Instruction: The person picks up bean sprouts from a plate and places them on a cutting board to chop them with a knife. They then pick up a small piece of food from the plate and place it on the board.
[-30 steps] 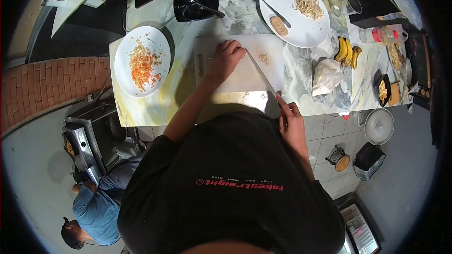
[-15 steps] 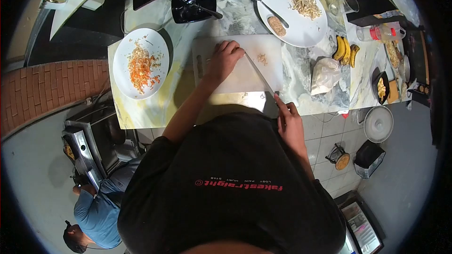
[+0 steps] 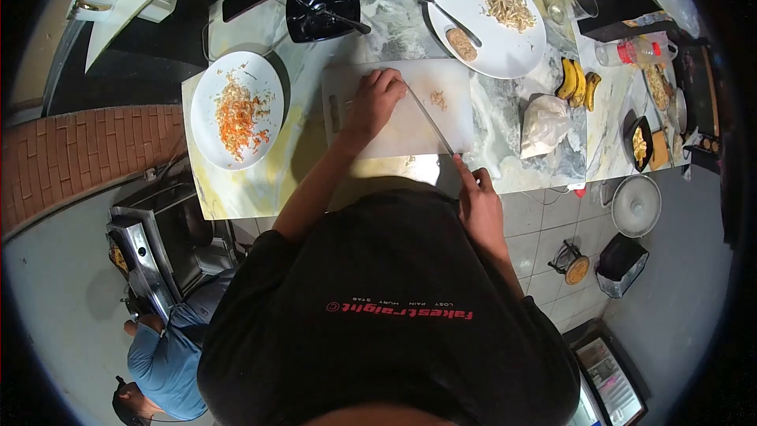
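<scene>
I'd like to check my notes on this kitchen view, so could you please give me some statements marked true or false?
1. The right hand holds the knife. True.
2. The left hand is over the cutting board. True.
3. The fork lies on the plate with orange pieces. False: it lies on the other white plate.
4. The bananas are on the cutting board. False: they lie on the counter.

A cutting board (image 3: pixel 410 130) is set on the counter (image 3: pixel 497 122) beneath a knife (image 3: pixel 430 119), flanked left by a plate (image 3: pixel 203 110) and right by a bag (image 3: pixel 546 126); behind are placed a bowl (image 3: pixel 313 31) and, farther right, a second plate (image 3: pixel 509 55).
</scene>
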`<state>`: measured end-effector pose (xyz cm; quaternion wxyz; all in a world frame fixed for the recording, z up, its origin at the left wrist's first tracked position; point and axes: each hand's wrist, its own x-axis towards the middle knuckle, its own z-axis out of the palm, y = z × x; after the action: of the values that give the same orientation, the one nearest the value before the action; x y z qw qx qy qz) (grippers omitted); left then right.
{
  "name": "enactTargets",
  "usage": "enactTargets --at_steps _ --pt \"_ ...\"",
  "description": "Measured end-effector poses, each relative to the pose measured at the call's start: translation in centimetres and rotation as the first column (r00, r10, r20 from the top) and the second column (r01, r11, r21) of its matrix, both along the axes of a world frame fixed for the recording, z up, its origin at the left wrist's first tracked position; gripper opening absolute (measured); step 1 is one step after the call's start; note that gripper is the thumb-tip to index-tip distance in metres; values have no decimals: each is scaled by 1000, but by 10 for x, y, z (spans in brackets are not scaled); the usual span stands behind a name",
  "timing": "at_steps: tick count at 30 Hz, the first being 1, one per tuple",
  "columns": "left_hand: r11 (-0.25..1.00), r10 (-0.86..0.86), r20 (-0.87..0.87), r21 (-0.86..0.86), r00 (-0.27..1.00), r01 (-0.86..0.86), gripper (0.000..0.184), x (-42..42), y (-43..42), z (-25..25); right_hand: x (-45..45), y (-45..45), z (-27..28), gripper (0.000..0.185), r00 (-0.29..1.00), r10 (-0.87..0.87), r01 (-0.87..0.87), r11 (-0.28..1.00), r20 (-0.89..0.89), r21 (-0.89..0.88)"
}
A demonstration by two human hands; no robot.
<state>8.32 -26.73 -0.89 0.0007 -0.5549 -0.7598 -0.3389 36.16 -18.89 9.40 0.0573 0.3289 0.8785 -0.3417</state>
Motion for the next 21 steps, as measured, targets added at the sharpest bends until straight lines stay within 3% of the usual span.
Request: enactTargets --at_steps 13,15,21 --pt "996 66 -90 -50 994 -71 12 1 -16 -8 13 6 4 69 991 -90 90 996 -97 -7" --pt "995 78 -92 -55 993 -83 15 1 -20 -7 11 6 8 62 962 -136 128 990 -236 -51" --pt "997 69 -92 -29 993 -72 18 2 -27 4 18 -1 3 56 962 -103 75 990 -253 -116"
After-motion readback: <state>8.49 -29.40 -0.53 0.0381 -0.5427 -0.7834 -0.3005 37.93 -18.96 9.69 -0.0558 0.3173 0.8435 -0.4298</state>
